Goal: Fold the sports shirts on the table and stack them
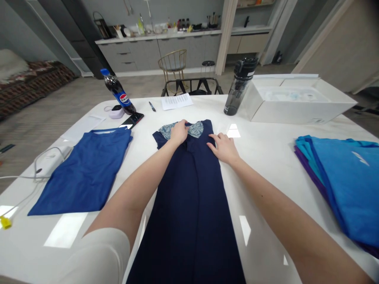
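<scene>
A dark navy dress [192,205] lies lengthwise on the white table, its neckline away from me and its lower part running out of the bottom of the view. Grey-blue patterned fabric [196,129] shows at the neck. My left hand [179,133] is closed on the dress at the neckline, fingers bent and thumb close to them; the exact grip is partly hidden. At the right shoulder edge, my right hand [224,148] rests with thumb and fingers apart, fingertips touching the navy cloth.
Folded blue garment [85,169] lies left, beside a white power strip [53,159] with cables. Behind stand a cola bottle [120,92], phone [132,120], pen [152,106] and paper [177,101]. To the right are a dark tumbler [238,88], white box [302,106] and stacked clothes [349,177].
</scene>
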A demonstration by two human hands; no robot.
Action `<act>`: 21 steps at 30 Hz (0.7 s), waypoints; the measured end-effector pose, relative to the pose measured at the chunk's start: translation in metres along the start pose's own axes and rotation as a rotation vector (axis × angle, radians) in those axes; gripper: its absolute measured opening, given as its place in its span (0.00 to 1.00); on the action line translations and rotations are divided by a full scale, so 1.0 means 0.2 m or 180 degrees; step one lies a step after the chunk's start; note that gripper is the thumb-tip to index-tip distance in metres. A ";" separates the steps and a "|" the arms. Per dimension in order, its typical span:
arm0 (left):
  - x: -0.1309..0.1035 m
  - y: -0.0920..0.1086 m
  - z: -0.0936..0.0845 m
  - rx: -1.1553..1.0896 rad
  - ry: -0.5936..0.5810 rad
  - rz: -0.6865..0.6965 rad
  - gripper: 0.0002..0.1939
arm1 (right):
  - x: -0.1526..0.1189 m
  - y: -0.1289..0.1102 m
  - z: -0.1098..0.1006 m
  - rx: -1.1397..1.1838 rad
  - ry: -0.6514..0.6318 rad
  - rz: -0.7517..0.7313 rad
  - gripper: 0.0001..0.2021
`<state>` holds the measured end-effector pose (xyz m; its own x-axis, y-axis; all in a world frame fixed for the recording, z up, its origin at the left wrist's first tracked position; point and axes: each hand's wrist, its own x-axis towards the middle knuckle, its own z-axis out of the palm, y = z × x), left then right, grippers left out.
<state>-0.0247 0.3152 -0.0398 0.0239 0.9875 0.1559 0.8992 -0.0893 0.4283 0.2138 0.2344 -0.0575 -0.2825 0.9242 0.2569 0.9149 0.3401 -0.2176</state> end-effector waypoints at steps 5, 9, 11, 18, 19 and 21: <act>-0.05 -0.24 -0.14 0.0841 0.0149 -0.0431 0.22 | 0.02 0.02 -0.01 0.0125 -0.0009 0.0099 0.24; -0.08 -0.47 -0.25 0.0971 -0.0022 -0.0856 0.25 | 0.18 -0.08 0.00 0.0339 0.0173 0.0179 0.20; -0.08 -0.54 -0.28 0.0738 -0.0097 -0.0965 0.24 | 0.33 -0.21 0.02 0.0393 0.0070 -0.0068 0.17; -0.17 -0.60 -0.33 -0.0141 -0.0094 -0.1065 0.14 | 0.84 -0.65 0.24 0.0232 -0.0821 -0.0712 0.26; -0.19 -0.61 -0.34 -0.0349 -0.0011 -0.0984 0.13 | 0.87 -0.68 0.27 0.0215 -0.0891 -0.0769 0.23; -0.21 -0.60 -0.37 -0.0913 0.0221 -0.0841 0.10 | 0.91 -0.68 0.29 0.0348 -0.0908 -0.0839 0.17</act>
<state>-0.1654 0.2748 -0.0319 -0.2305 0.9711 0.0626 0.7116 0.1243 0.6915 0.0204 0.3663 -0.0357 -0.5861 0.8088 0.0488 0.7687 0.5741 -0.2819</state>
